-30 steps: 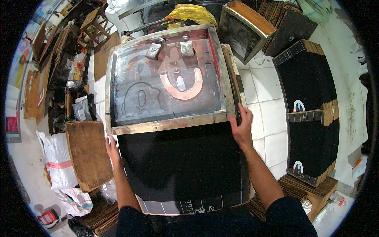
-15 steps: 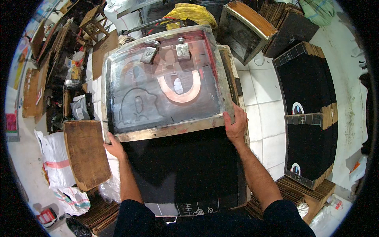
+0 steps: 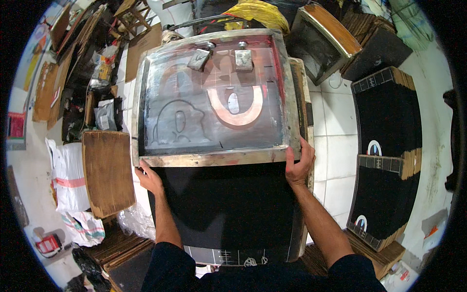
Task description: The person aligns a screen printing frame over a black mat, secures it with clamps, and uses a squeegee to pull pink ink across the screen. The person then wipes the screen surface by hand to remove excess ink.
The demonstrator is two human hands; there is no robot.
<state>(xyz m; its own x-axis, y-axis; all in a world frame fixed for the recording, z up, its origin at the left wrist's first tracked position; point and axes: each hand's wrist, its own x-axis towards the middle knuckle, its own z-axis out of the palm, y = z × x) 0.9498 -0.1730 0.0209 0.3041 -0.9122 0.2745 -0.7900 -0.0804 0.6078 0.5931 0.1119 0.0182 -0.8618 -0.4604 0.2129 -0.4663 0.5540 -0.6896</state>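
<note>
A screen-printing frame point(image 3: 214, 160) lies tilted over a black sheet point(image 3: 228, 204). Its grey mesh carries a pale U-shaped band and a faint outlined figure, and two small metal clamps sit along its far side. My left hand point(image 3: 150, 179) grips the near left corner, fingers curled around the edge and partly hidden beneath. At the near right corner my right hand point(image 3: 300, 164) holds the frame, thumb on top and fingers along the outer side. The black sheet reaches toward me, with white printed marks along its near border.
Two stacks of black printed sheets point(image 3: 386, 117) stand on the right over the white tiled floor point(image 3: 340, 151). A brown board point(image 3: 108, 173) and white sacks point(image 3: 70, 175) are at the left. Behind the frame are a yellow cloth point(image 3: 258, 14) and a second wood-edged frame point(image 3: 323, 44).
The whole view has tilted and shifted, so the frame appears more level and farther right. Both hands keep their hold on its near corners.
</note>
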